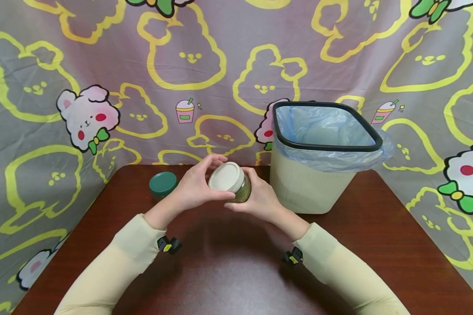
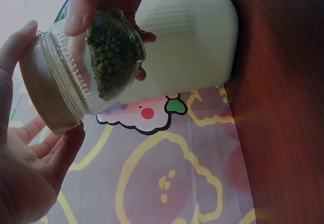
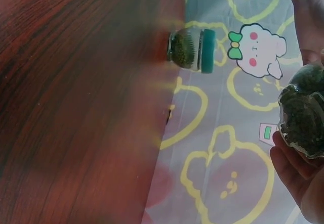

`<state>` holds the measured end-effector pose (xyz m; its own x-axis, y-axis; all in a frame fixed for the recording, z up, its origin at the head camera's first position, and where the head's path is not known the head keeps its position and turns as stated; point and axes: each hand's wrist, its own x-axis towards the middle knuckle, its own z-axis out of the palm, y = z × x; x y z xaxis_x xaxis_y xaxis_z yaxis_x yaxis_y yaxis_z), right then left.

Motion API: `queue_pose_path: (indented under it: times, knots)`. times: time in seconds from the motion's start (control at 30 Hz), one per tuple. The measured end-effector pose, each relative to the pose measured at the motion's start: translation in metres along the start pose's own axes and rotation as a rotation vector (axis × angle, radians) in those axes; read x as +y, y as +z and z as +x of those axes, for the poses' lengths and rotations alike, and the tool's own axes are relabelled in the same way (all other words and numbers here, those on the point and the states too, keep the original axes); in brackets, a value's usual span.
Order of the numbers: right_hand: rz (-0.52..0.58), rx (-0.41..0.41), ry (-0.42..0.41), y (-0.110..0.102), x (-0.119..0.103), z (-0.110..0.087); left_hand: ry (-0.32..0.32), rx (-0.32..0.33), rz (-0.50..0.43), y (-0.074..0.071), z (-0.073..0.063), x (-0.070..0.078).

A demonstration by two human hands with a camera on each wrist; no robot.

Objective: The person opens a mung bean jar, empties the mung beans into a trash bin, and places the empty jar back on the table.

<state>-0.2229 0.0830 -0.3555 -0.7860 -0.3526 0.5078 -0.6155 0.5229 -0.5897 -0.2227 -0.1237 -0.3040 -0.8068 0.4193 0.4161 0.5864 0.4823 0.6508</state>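
Observation:
Above the table, both hands hold a clear glass jar (image 2: 109, 57) partly filled with small green beans. Its white lid (image 1: 225, 176) is on, and the jar tilts with the lid toward the left. My left hand (image 1: 195, 183) grips the lid round its rim, thumb on the near side and fingers on the far side. Round the glass body curls my right hand (image 1: 260, 194). In the right wrist view the jar's base (image 3: 304, 118) shows at the right edge, dark with beans.
A second jar with a green lid (image 1: 163, 183) stands upright at the table's back left, beans inside it (image 3: 183, 49). To the right stands a cream waste bin (image 1: 307, 183) with a black rim and blue liner bag (image 1: 319, 127). A patterned cloth (image 1: 220, 43) hangs behind.

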Motion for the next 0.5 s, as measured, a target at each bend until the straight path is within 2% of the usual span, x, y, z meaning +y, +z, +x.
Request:
queue_pose_path:
  times: [0.17,0.33,0.43,0.5]
  knots:
    - [-0.007,0.0,0.001,0.0005,-0.0009,-0.0002,-0.018,0.014,0.115,0.001,-0.0005,0.0038]
    - [-0.008,0.001,0.006,0.0005,-0.0016,-0.0006,-0.057,0.014,0.173,0.0024,0.0007,0.0074]
    - [-0.01,0.001,0.011,0.0004,-0.0013,-0.0011,-0.052,-0.013,0.148,0.002,0.0017,0.0067]
    - [-0.011,0.001,0.011,0.0003,-0.0012,-0.0014,-0.032,-0.047,0.075,0.0006,0.0018,0.0038]
